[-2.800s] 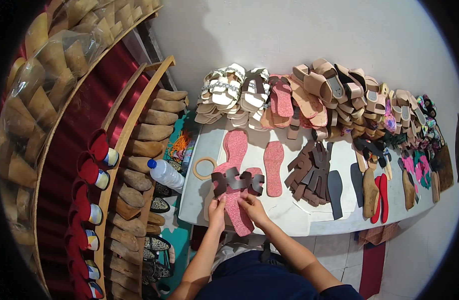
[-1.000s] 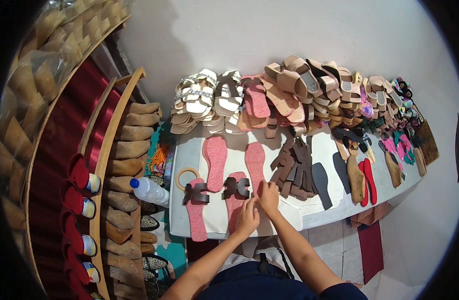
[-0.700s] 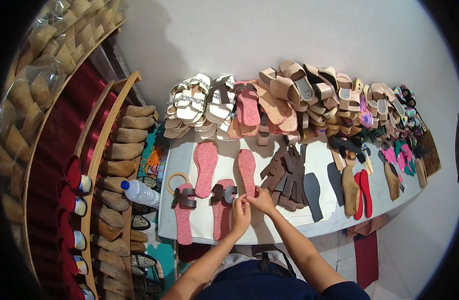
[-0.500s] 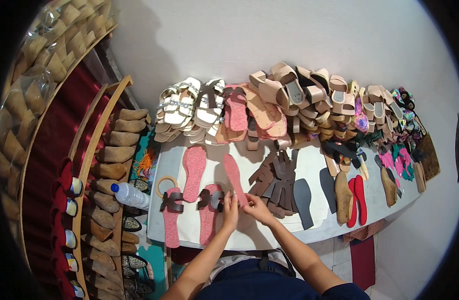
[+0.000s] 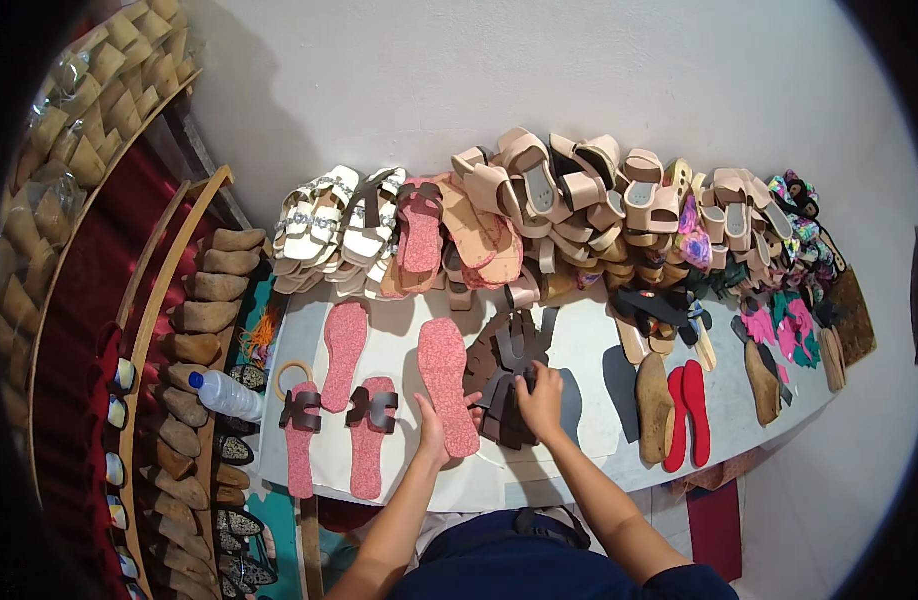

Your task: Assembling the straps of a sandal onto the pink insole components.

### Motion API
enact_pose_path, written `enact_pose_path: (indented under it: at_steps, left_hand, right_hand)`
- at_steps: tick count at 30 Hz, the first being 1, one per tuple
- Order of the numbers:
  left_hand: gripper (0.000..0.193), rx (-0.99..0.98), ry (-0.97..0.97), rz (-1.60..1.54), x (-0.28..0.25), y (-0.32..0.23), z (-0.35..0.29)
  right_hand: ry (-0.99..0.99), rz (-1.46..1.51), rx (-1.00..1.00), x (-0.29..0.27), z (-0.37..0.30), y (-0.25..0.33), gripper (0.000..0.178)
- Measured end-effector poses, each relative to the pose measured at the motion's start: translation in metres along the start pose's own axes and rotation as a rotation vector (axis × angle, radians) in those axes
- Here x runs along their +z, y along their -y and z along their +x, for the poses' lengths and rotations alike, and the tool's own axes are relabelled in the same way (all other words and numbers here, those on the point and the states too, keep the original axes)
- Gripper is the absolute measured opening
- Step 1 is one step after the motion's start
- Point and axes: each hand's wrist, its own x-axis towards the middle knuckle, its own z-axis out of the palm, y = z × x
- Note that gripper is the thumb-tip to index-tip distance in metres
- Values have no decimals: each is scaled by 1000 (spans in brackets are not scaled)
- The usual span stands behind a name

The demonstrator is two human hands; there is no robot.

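My left hand (image 5: 432, 432) holds a pink speckled insole (image 5: 443, 365) by its lower end, tilted up above the table. Over a pile of dark brown sandal straps (image 5: 499, 405), my right hand (image 5: 542, 403) has its fingers closed at a strap on the pile's right side; its fingertips are partly hidden. Left of the held insole, another pink insole (image 5: 345, 350) lies flat. Nearer to me are two pink insoles with brown straps across them, the left strapped insole (image 5: 299, 460) and the right strapped insole (image 5: 367, 465).
Stacked sandals (image 5: 534, 190) line the wall behind the table (image 5: 599, 470). To the right lie a wooden shoe last (image 5: 654, 410) and red insoles (image 5: 693, 405). A tape ring (image 5: 279, 380) and a water bottle (image 5: 227, 394) are at left, beside a rack of wooden lasts (image 5: 204, 318).
My right hand has let go of the pink insole and moved right onto the brown straps. My left hand has turned the insole so its broad face shows. The view has shifted slightly right.
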Motion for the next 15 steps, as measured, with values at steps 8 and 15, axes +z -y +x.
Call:
enact_pose_path:
  at_steps: [8,15]
  left_hand:
    - [69,-21,-114,131,5,10,-1]
    - [68,-19,-75,130,9,11,7]
  right_hand:
    - [120,-4,257,13,18,-18,56]
    - [161,93,459,13,27,-10,57]
